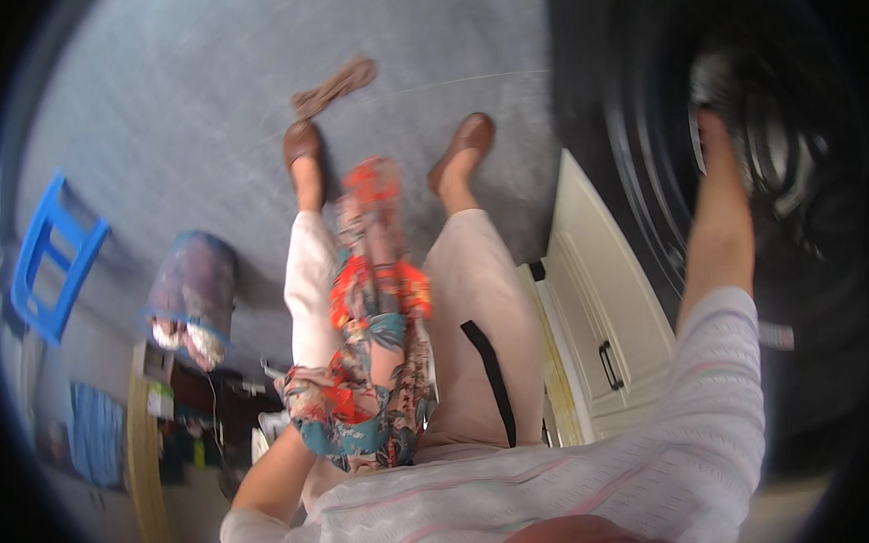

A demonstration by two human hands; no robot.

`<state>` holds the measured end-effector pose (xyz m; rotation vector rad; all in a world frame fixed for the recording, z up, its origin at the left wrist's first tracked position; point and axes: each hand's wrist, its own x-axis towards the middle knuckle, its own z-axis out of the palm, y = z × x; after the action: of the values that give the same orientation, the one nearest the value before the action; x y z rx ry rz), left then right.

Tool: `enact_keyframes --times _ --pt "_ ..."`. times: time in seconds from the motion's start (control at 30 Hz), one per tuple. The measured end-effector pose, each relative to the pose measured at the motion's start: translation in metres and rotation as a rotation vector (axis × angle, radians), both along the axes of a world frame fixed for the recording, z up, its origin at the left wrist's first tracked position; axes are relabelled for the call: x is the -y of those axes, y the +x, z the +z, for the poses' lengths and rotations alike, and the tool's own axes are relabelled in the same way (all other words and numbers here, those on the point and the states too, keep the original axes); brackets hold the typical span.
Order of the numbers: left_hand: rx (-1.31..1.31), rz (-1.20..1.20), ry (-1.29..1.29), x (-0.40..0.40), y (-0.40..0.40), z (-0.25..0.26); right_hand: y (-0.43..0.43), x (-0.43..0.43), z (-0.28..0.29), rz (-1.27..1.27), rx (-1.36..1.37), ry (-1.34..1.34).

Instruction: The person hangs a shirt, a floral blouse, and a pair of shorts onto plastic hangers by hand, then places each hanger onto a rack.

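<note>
A floral garment (380, 345) in red, teal and pink hangs in a long bundle before my waist and between my knees. My left forearm (273, 467) runs under its upper folds, and the cloth hangs from that hand, whose fingers are covered. On the right, a dark front-loading washing machine (638, 142) shows its round opening and shiny metal inside. My right arm stretches to it, with my right hand (713, 129) at the opening. That hand is blurred, its fingers are mostly hidden, and I cannot tell whether it grips anything.
A brown crumpled cloth (335, 85) lies on the grey floor (434, 42) beyond my shoe. To the left are a blue plastic stool (57, 259) and a translucent blue basket (194, 280) with laundry in it. A cream cabinet door (601, 323) stands beside the machine.
</note>
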<state>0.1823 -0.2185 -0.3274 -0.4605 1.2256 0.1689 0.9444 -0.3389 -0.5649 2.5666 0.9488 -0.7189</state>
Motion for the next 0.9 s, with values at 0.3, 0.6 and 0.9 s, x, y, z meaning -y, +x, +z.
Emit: enact_keyframes --times 0.3,0.6,0.9 --pt "-0.015 0.135 -0.058 0.01 -0.007 0.001 0.038 0.025 0.026 -0.699 0.184 0.233" --pt "-0.049 0.256 -0.055 0.024 -0.014 0.008 -0.386 -0.172 0.015 -0.417 -0.475 0.499" --pt "-0.097 0.26 -0.127 0.034 -0.025 0.005 -0.55 -0.199 -0.205 -0.265 -0.774 0.255"
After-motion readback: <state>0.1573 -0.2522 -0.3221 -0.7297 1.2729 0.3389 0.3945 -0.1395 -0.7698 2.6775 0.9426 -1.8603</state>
